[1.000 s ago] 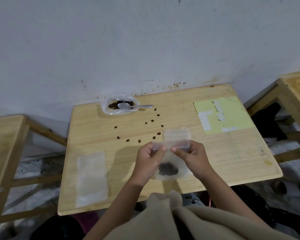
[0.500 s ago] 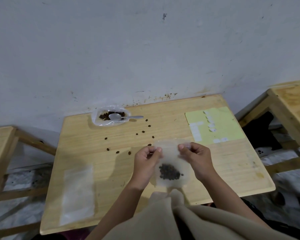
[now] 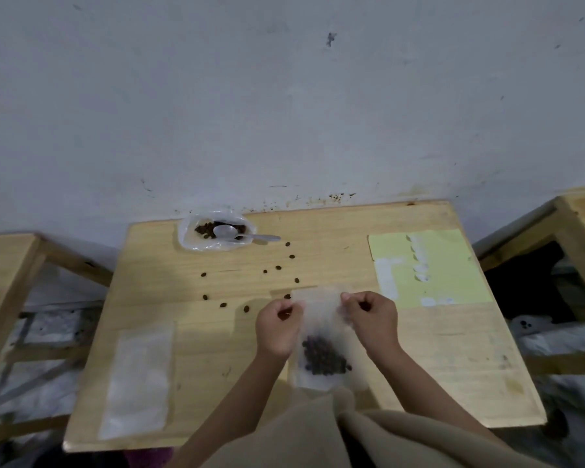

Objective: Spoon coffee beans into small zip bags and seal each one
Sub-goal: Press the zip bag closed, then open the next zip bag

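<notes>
**Bag held at top edge, beans settled at bottom**

Both my hands are up on the small zip bag (image 3: pixel 321 336), over the near-centre of the bench (image 3: pixel 335 238). Left hand (image 3: pixel 277 327) pinches the bag's top left corner, fingers curled. Right hand (image 3: pixel 372 320) pinches the top right corner the same way. Bag mouth runs between the two pinches; can't tell if the zip is closed, plastic is too blurred.

Coffee beans in the bag (image 3: pixel 325 356) sit in a dark clump in its lower half, just in front of my beige sleeve (image 3: pixel 301 430).

Back left of bench: open plastic bag of beans (image 3: pixel 217 231) with the spoon (image 3: pixel 240 234) lying across it, handle pointing right. Loose beans (image 3: pixel 279 267) scattered between that and my hands. Spare empty bags (image 3: pixel 139 380) lie flat near left. Yellow sheet (image 3: pixel 446 265) far right.
</notes>
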Available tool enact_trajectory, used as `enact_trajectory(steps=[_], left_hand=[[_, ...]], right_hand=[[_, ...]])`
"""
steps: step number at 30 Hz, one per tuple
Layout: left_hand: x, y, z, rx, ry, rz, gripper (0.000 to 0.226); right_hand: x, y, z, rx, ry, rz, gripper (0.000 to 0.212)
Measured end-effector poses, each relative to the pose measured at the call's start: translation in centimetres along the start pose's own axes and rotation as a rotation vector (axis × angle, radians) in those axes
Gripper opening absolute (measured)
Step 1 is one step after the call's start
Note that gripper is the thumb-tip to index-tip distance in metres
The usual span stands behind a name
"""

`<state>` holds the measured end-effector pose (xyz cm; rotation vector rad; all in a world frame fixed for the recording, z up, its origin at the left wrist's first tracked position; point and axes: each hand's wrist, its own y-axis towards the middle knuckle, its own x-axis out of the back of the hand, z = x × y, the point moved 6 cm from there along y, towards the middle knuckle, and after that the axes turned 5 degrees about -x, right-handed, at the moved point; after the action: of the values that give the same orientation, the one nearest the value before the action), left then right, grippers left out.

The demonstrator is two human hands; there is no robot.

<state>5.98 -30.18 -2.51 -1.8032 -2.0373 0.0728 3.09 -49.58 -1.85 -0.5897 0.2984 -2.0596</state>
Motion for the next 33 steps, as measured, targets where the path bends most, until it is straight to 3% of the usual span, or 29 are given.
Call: enact_trajectory(steps=[2, 3, 6, 11, 15, 20, 26, 31, 33], left_hand=[[-0.2, 0.5, 0.7, -0.005, 0.043, 0.002, 0.005], [-0.2, 0.7, 1.0, -0.012, 0.063, 0.017, 0.014], [0.7, 0.8, 1.2, -0.055, 0.143, 0.034, 0.042], [7.0, 1.2, 0.3, -0.266, 0.235, -0.063, 0.038], [14.9, 1.9, 1.1, -0.402, 0.367, -0.25, 0.034], [24.0, 3.1, 5.1, -0.202, 0.515, -0.323, 0.038], [29.2, 3.6, 9.2, 0.108, 0.64, -0.139, 0.051], [29.5, 3.9, 10.7, -0.005, 0.703, 0.004, 0.072], [29.4, 3.7, 10.6, -0.01, 0.697, -0.001, 0.061]], right_hand=[[-0.4, 0.3, -0.3, -0.006, -0.105, -0.012, 0.017], [-0.5, 0.3, -0.3, -0.009, -0.169, -0.027, 0.019], [-0.3, 0.5, -0.3, 0.026, -0.264, -0.113, 0.049], [-2.0, -2.5, 2.4, 0.306, -0.258, -0.236, 0.031], [-8.0, -6.2, 3.4, 0.401, -0.262, -0.133, 0.023], [-18.8, -10.4, 1.9, 0.27, -0.33, 0.206, 0.021], [-28.3, -13.6, 0.1, 0.135, -0.525, 0.411, 0.026], [-31.1, -14.3, -0.4, 0.103, -0.608, 0.416, 0.031], [-31.4, -14.4, -0.7, 0.09, -0.602, 0.392, 0.031]])
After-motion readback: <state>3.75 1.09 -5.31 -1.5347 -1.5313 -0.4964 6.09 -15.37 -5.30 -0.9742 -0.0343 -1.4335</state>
